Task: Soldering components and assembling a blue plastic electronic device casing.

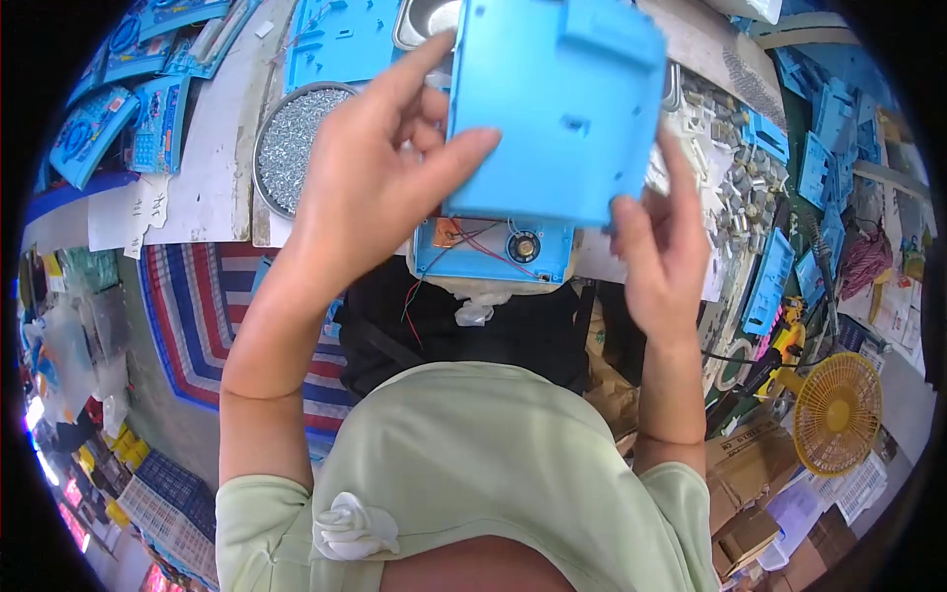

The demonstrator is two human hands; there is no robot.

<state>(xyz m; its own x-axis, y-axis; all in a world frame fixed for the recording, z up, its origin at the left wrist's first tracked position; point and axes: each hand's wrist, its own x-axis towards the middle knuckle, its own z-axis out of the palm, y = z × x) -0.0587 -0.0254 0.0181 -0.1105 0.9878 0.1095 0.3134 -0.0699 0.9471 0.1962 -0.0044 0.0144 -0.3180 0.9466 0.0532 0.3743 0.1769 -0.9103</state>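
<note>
Between my two hands I hold up a flat blue plastic cover (552,118), with a raised block at its upper right corner and small holes along its edges. My left hand (380,153) grips its left edge, thumb on the face. My right hand (666,237) pinches the lower right edge. Below the cover, partly hidden by it, a blue casing (464,264) lies at the table's near edge. Inside the casing are a small round speaker (523,246), red and green wires, and a copper-coloured piece (447,233). Some wires hang over its near side.
A round tray of small metal screws (296,148) stands left of my left hand. Blue panels (340,44) lie behind it, finished-looking blue toys (94,133) pile far left. Small metal cylinders (735,158) and white parts spread at right. A yellow fan (837,414) stands lower right.
</note>
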